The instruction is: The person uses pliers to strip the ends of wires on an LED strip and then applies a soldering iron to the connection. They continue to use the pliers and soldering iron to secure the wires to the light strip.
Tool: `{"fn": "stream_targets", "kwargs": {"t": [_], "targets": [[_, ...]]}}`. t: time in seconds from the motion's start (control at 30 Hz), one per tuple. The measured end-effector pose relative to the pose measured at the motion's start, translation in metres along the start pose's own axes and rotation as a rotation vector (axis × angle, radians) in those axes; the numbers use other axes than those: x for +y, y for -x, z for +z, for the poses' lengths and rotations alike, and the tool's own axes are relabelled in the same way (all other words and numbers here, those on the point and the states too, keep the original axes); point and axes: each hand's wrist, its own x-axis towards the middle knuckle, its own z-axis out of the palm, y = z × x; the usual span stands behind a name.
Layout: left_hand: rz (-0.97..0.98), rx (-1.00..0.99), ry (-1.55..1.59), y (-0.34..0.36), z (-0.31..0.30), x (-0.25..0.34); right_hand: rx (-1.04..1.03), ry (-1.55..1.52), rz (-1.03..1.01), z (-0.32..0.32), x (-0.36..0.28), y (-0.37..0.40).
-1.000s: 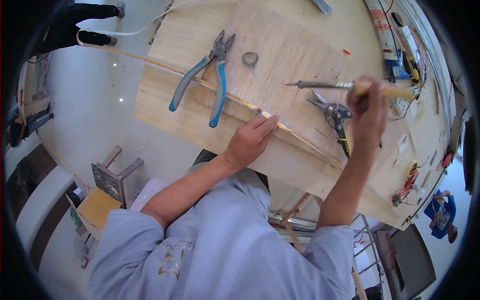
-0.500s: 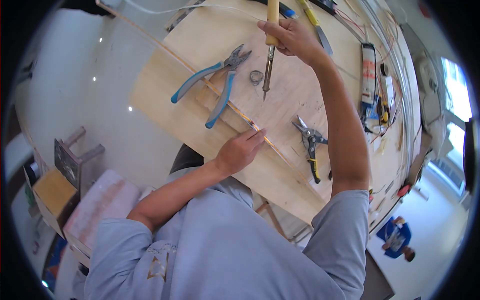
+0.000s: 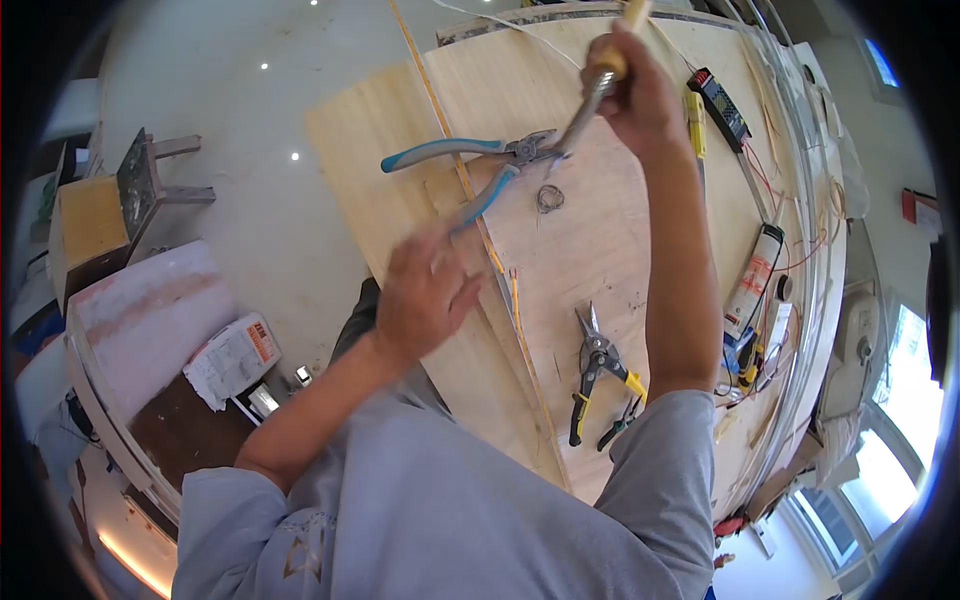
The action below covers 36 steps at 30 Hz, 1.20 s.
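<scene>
My right hand (image 3: 640, 95) is closed around the wooden handle of a soldering iron (image 3: 590, 112), whose blurred tip points down beside the jaws of the blue-handled pliers (image 3: 525, 150). My left hand (image 3: 425, 300), smeared by motion, hovers near the lower pliers handle with thumb and fingers apart and nothing visible in them. Close to it, a thin yellow-orange LED strip (image 3: 426, 85) runs under the pliers. A second strip piece (image 3: 518, 315) starts just beside its end. A small coil of solder wire (image 3: 550, 198) lies right of the pliers.
Yellow-and-black tin snips (image 3: 597, 355) lie on the plywood table (image 3: 350, 130). Along the right are a sealant tube (image 3: 755, 275), a black power adapter (image 3: 720, 108), a yellow knife (image 3: 696, 125) and thin wires. A wooden stool (image 3: 140, 195) stands left on the floor.
My left hand has let go of the strip and moved left. The soldering iron has tilted and shifted right with my right hand. The view has turned, and two strip ends now show apart.
</scene>
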Motion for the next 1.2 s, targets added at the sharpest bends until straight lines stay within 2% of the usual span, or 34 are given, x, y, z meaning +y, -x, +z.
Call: {"fn": "stream_targets", "kwargs": {"t": [0.03, 0.1, 0.2, 0.27, 0.4, 0.6, 0.8, 0.87, 0.93, 1.03, 1.2], "targets": [[0.006, 0.008, -0.140, -0.025, -0.012, 0.002, -0.085, -0.070, -0.037, -0.015, -0.005, 0.000], [-0.013, -0.080, -0.328, -0.059, -0.018, -0.001, 0.030, -0.111, -0.069, -0.026, -0.011, 0.008], [-0.028, -0.211, -0.268, -0.078, -0.012, -0.028, 0.120, -0.133, -0.067, -0.031, -0.010, 0.022], [-0.073, -0.219, -0.157, -0.084, -0.017, -0.035, 0.169, -0.117, -0.028, -0.032, -0.005, 0.031], [-0.048, -0.177, -0.181, -0.085, -0.025, -0.045, 0.120, -0.050, 0.028, -0.036, 0.010, 0.039], [-0.065, -0.226, -0.177, -0.085, -0.033, -0.045, 0.074, -0.024, 0.048, -0.030, 0.023, 0.032], [-0.032, 0.036, -0.159, -0.050, -0.037, -0.039, 0.102, 0.155, 0.078, -0.033, 0.029, 0.029], [-0.436, -0.283, 0.262, -0.017, -0.027, -0.011, 0.042, 0.266, 0.109, -0.023, 0.032, 0.031], [-0.661, -0.367, 0.596, 0.021, 0.000, 0.007, -0.042, 0.392, 0.151, -0.017, 0.042, 0.026], [-0.877, -0.305, 0.735, 0.021, 0.018, 0.031, -0.110, 0.548, 0.161, 0.011, 0.044, 0.026], [-0.882, -0.273, 0.635, 0.014, 0.035, 0.033, -0.106, 0.391, 0.123, 0.025, 0.064, 0.019]]}}
